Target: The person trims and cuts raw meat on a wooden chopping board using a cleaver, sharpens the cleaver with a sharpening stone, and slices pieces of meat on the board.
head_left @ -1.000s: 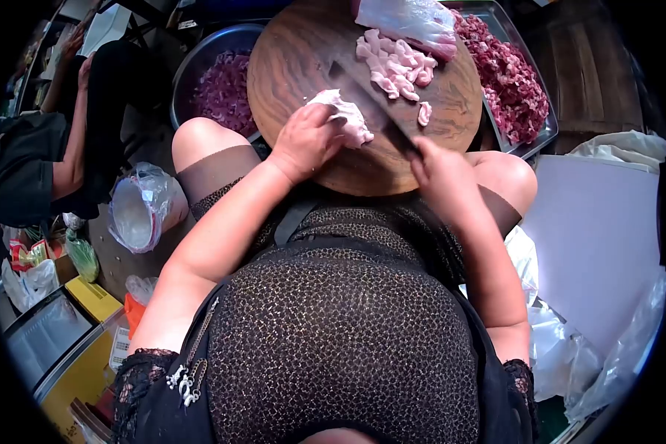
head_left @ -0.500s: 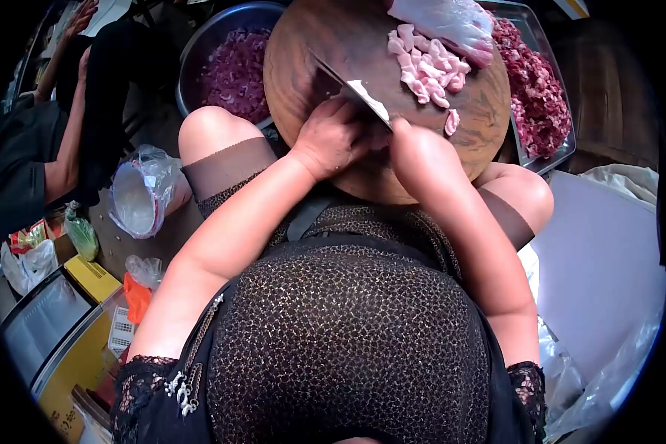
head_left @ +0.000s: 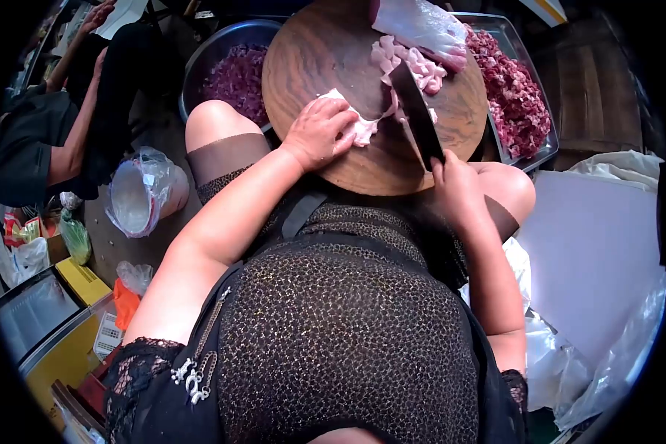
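My right hand [head_left: 457, 181] is closed round the handle end of a dark-bladed cleaver [head_left: 420, 122], which points away from me over the right half of a round wooden chopping board [head_left: 303, 55]. A thin pale strand stretches from the blade's left side towards a piece of pale pink meat [head_left: 363, 132] under my left hand [head_left: 320, 132]. That hand presses the piece against the board, its fingers curled over it. Beyond the cleaver lies a heap of cut pale meat pieces [head_left: 426, 72], partly hidden by the blade. Behind it rests a large slab of meat [head_left: 422, 31].
A metal bowl of chopped meat [head_left: 233, 81] stands left of the board. On the right is a metal tray [head_left: 549, 144] heaped with dark red meat [head_left: 507, 96]. A plastic-lined bucket [head_left: 137, 196] stands at the left, near another person [head_left: 66, 140] seated there.
The cleaver has swung from between my hands to the right, beside the cut pieces. My hands have moved apart, and the piece under my left hand now shows.
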The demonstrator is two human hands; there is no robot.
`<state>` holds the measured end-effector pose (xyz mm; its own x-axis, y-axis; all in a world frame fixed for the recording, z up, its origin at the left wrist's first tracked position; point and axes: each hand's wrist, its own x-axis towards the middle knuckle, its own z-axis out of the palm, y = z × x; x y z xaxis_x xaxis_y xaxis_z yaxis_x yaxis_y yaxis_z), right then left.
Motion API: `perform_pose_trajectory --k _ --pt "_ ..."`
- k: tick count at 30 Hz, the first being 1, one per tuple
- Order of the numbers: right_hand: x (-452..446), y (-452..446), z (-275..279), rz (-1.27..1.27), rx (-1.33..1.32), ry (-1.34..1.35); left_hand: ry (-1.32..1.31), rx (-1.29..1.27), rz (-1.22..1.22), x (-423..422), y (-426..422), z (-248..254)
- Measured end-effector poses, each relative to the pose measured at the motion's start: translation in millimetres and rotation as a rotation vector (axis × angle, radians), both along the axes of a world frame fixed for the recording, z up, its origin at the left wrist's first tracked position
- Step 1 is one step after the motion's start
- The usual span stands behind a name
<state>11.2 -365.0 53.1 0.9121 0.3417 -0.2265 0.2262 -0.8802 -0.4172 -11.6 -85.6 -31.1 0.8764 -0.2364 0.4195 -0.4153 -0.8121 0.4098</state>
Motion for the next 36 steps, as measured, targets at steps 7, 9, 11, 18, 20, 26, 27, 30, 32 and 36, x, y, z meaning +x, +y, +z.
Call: perform_pose_trajectory --k 7,9,11,18,20,26,27,30,32,36 --pt "-33 24 20 0.162 0.003 -0.142 -0.104 -0.109 -0.114 -4 9 10" --pt "-28 26 17 0.204 -0.046 -0.147 -0.057 -0.097 -0.182 -3 3 1" --pt "-24 30 15 0.244 -0.104 -0.138 -0.032 -0.078 -0.126 -6 -2 -2" --pt "24 85 -5 0.311 -0.105 -0.123 -0.085 0.026 -0.064 -5 -4 -3" --pt "48 97 5 0.304 -0.105 -0.094 -0.030 0.000 -0.086 -10 -2 -3" --pt "24 53 21 0.170 -0.011 -0.171 -0.148 -0.174 -0.028 -14 6 13" --pt "9 44 24 0.190 -0.010 -0.151 -0.156 -0.158 -0.045 -13 6 11" --pt "-20 28 20 0.242 -0.005 -0.160 -0.052 -0.136 -0.087 -7 6 -6" --pt "-26 28 12 0.266 -0.049 -0.141 -0.010 -0.112 -0.062 -8 3 -9" --pt "-23 40 8 0.325 -0.116 -0.075 0.043 -0.119 -0.071 -7 3 -2"
